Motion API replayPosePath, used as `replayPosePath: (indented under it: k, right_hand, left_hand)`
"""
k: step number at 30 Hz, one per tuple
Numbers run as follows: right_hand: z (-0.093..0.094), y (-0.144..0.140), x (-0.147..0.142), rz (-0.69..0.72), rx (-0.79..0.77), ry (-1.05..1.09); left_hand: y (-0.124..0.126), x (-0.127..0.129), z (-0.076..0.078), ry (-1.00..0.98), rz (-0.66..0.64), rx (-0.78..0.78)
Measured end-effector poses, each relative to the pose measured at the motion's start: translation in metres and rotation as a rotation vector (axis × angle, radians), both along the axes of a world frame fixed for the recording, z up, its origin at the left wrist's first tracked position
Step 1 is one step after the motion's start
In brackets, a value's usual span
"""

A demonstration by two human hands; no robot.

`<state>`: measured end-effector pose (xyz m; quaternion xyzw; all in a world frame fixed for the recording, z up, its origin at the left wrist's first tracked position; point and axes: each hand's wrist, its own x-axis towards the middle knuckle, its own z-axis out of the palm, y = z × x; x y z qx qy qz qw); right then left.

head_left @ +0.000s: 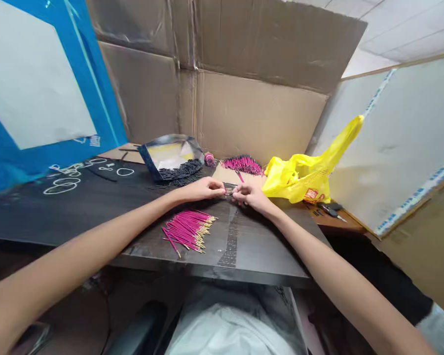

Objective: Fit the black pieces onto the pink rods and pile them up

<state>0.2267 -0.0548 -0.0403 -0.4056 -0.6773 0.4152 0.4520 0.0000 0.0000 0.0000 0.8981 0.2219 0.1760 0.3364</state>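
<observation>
White loops (64, 185) lie at the frame's left, then an open pouch (150, 162). Pink sticks (188, 228) spread just below centre. Mid-frame, my left hand (204, 189) pinches small gold-tipped pieces (228, 191); my right hand (252, 197) curls beside them, whether gripping I can't tell. A yellow bag (299, 180) sits right.

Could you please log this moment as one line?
left hand: at thin golden pieces; right hand: at same pieces; grips: unclear; nearer: magenta gold-tipped sticks on dark wood-grain tabletop

Stick pile (190, 230) on tbl (272, 249) nr front edge; pouch (151, 160) behind it; plastic bag (299, 180) back R.
</observation>
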Motion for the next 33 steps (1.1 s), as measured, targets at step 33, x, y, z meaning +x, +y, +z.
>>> replayPosePath:
  k: [33]
  right_hand:
    - [-0.005, 0.003, -0.003, -0.166, 0.068, 0.111]
  left_hand:
    - [0.006, 0.002, -0.006, -0.134, 0.026, -0.275]
